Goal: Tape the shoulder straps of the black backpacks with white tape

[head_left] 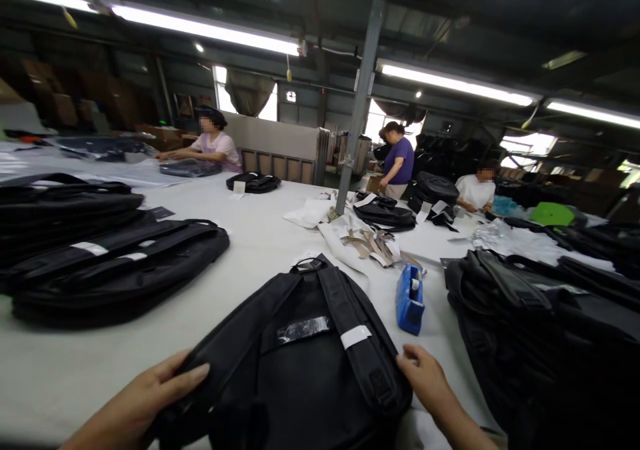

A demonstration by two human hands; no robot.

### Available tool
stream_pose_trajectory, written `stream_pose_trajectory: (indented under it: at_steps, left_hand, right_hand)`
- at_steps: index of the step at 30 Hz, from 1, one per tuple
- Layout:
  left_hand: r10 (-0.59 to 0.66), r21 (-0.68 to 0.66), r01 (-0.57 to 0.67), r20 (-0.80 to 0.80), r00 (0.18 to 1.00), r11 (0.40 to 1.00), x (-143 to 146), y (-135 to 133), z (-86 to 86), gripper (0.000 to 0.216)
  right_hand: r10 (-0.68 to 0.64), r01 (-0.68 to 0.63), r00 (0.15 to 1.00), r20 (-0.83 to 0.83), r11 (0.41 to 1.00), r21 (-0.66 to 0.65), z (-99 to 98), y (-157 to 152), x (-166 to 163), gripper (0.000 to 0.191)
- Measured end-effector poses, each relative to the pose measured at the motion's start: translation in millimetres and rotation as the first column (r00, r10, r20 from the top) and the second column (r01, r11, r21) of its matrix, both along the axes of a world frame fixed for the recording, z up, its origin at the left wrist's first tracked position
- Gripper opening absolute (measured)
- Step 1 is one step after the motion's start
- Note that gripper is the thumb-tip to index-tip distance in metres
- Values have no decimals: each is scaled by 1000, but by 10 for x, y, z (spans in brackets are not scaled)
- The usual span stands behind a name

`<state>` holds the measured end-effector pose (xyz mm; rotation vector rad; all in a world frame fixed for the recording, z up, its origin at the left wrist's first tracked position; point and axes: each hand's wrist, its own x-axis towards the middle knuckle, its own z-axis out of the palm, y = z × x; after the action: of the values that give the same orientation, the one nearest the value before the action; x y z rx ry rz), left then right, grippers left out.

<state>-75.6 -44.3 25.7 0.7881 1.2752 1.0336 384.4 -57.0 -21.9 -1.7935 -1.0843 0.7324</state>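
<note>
A black backpack (305,363) lies flat on the white counter (260,237), back panel up, its carry loop pointing away from the person and its two shoulder straps running down toward them. The left hand (145,403) rests open against the bag's left edge, fingers spread along the side seam. The right hand (425,373) sits at the right edge by the lower end of the right strap, fingers curled lightly onto the fabric rather than clenched.

A white label (356,336) wraps the right strap and a clear taped strip (303,329) lies across the upper back panel. A blue tape dispenser (411,299) stands just beside the bag on the right, with loose paper tags (373,245) beyond it. Stacks of flattened black bags (115,263) sit to the left and another heap (530,323) to the right. Three other people work at the far end of the counter.

To handle the bag cleanly from here, I'd judge both hands should press evenly on the two sides, so the straps stay straight and the label stays face up; a lopsided pull would likely skew the straps or wrinkle the taped strip.
</note>
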Motion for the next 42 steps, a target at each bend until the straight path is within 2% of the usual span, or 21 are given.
stream_pose_trajectory:
  at_steps: [1,3,5,6,8,10,11,12,14,16,18,20,23,26,28,31,33,36,38,42]
  left_hand:
    - [-41,-26,42,48,998,999,50,49,192,41]
    - [-39,65,28,165,986,997,194,203,566,40]
    - [-148,145,114,251,957,983,415,373,860,38]
    - [-193,177,149,263,946,973,548,449,962,37]
    - [-227,207,177,250,941,962,825,563,1075,31]
    - [-231,215,181,237,944,960,1058,627,1091,23]
    - [-242,213,192,238,941,958,1141,644,1077,20]
    - [-256,213,206,242,936,955,1200,652,1056,19]
    - [-280,211,231,249,927,950,1250,653,1012,19]
    - [-286,209,235,258,923,949,1236,641,973,21]
    - [-276,208,223,275,921,952,1199,620,937,22]
    - [-266,209,209,303,915,955,1172,593,893,23]
    - [-243,161,202,305,921,966,1172,554,811,30]
    - [-209,102,187,292,933,977,1183,551,745,35]
    - [-209,151,167,332,920,974,1175,574,721,32]
    - [-254,239,175,353,901,955,1158,626,684,32]
    - [-278,245,204,321,905,948,1155,661,651,32]
    - [-282,243,213,295,913,946,1148,706,634,29]
    - [-265,240,196,304,915,951,1130,727,669,28]
    - [-255,235,184,324,911,954,1115,732,737,30]
  right_hand:
    - [-52,45,996,70,994,101,130,28,-6,42]
    - [-48,29,995,84,976,217,424,69,-161,44]
    - [171,-156,984,-49,964,216,714,57,-487,40]
    - [310,-283,943,-122,938,200,833,31,-693,37]
    - [550,-522,814,-185,834,179,986,-40,-1135,26]
    - [678,-653,721,-146,735,183,1005,-96,-1548,20]
    - [713,-687,682,-163,701,192,970,-107,-1726,19]
    - [722,-691,661,-205,692,210,915,-107,-1880,18]
    - [691,-650,639,-338,720,245,780,-73,-2117,20]
    - [596,-562,625,-504,792,240,668,-5,-2263,23]
    - [500,-477,595,-629,850,223,624,85,-2332,24]
    - [450,-415,579,-680,881,229,651,176,-2344,21]
    - [468,-360,618,-631,883,302,735,276,-2311,17]
    - [521,-378,684,-510,852,363,721,311,-2277,19]
    - [514,-407,745,-425,855,322,655,320,-2264,21]
    - [456,-405,811,-366,890,211,627,350,-2255,24]
    - [455,-389,811,-369,889,240,704,379,-2248,24]
    - [495,-377,793,-354,857,352,799,407,-2240,22]
    - [478,-380,805,-351,870,313,731,404,-2251,18]
    - [351,-320,863,-364,937,142,477,392,-2300,13]
